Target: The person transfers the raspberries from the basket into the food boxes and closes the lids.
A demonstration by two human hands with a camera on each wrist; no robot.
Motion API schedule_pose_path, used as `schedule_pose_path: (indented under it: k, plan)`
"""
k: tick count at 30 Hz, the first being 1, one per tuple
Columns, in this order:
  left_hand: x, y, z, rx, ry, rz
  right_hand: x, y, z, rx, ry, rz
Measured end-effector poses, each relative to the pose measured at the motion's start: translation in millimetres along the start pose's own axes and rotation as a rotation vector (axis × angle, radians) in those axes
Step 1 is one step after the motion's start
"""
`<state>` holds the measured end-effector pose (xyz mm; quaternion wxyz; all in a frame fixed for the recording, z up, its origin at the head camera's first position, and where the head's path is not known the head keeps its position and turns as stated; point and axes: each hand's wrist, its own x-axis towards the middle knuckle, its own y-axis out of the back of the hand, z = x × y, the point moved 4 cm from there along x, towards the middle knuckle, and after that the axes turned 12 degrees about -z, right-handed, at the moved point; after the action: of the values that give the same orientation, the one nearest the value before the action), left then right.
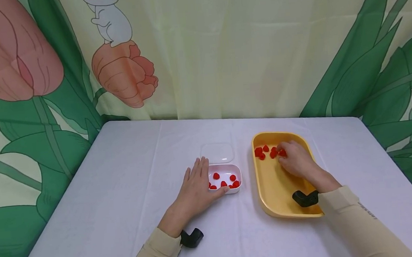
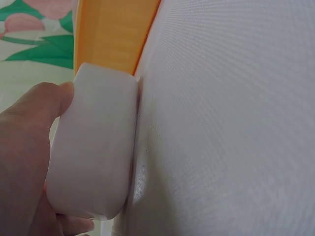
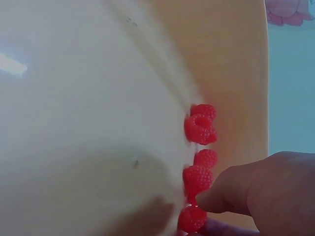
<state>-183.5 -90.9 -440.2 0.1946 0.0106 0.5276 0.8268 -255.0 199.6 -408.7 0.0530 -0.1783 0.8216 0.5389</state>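
Note:
A small white box (image 1: 239, 170) holds several red raspberries (image 1: 216, 176). My left hand (image 1: 196, 185) lies against its left side, fingers straight, thumb along the near rim. In the left wrist view, the thumb touches the rim of the white box (image 2: 96, 137). To the right stands a yellow tray (image 1: 274, 195), with several raspberries (image 1: 258, 151) by its far wall. Reaching into the tray, my right hand (image 1: 295, 159) pinches a raspberry (image 3: 193, 219) between thumb and finger. More raspberries (image 3: 201, 129) lie in a row along the tray wall in the right wrist view.
A clear plastic lid (image 1: 216, 152) lies flat just behind the white box. White cloth covers the table (image 1: 123, 183). A printed curtain (image 1: 236, 53) hangs behind the far edge. Each wrist carries a black camera mount (image 1: 192, 238).

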Motion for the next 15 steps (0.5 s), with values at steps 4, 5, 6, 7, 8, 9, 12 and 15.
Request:
schedule_pose_path:
  k: [4,5,6,7,8,9,12,15]
  plan:
    - [0.7,0.1,-0.2,0.004,0.002,0.0,-0.1,1.7,-0.2,0.003,0.002,0.004]
    - [1.0,0.0,-0.3,0.006,0.006,-0.003,0.0,1.9,-0.2,0.003,0.003,0.003]
    - [1.3,-0.1,-0.4,0.006,0.008,-0.004,0.2,1.8,-0.3,0.002,0.006,0.001]
    - [1.1,-0.2,-0.4,0.004,0.007,-0.003,0.6,1.4,0.1,0.004,0.005,-0.001]
    - [1.0,-0.4,-0.5,0.002,0.006,0.0,1.0,0.9,0.4,0.005,0.007,-0.003]
    - [0.7,-0.9,-0.7,0.001,0.008,-0.002,1.4,0.5,0.6,0.008,0.009,-0.006]
    - [0.3,-0.7,-0.1,-0.006,0.009,0.0,1.1,-0.1,0.7,0.02,0.009,-0.009]
    - [0.4,-0.6,0.1,-0.007,0.014,0.0,-0.1,0.3,0.4,0.032,0.01,-0.006]
